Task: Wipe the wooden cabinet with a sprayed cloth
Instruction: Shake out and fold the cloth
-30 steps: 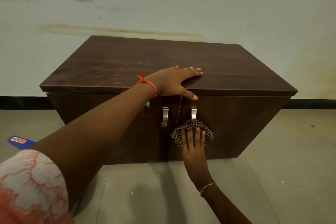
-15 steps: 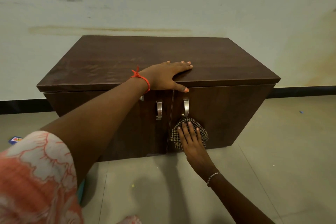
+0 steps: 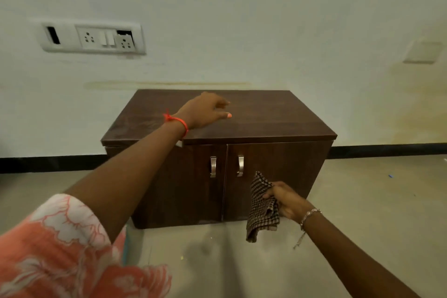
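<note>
Currently, scene: low dark brown wooden cabinet [image 3: 266, 113] with two doors is standing on a pale tiled floor [image 3: 362, 201] against a white wall [image 3: 266, 19], in the middle of the view.
Cabinet front: two curved silver metal handles [image 3: 213, 166] are sitting side by side near the top of the doors, either side of the centre seam; both doors are looking closed.
Left hand [image 3: 205, 110]: is reaching out over the cabinet top, palm down, fingers loosely curled and gripping nothing; cannot tell if it is touching the wood or hovering just above.
Left wrist: is wearing a red thread band [image 3: 177, 121]; orange and white patterned sleeve [image 3: 55, 249] is filling the near left corner.
Right hand [image 3: 287, 202]: is clenching around a brown and white checked cloth [image 3: 262, 208], fingers bunched on its upper part.
Cloth position: is hanging down from the right hand in front of the right door, lower right of the handles; its tail is drooping toward the floor; cannot tell if it is touching the door.
Right wrist: is wearing a thin silver beaded bracelet [image 3: 310, 215].
Wall: white socket and switch panel [image 3: 93, 37] is sitting far left above the cabinet; a yellowish stain line is running just above the cabinet top.
Skirting: black strip is running along the wall base on both sides.
</note>
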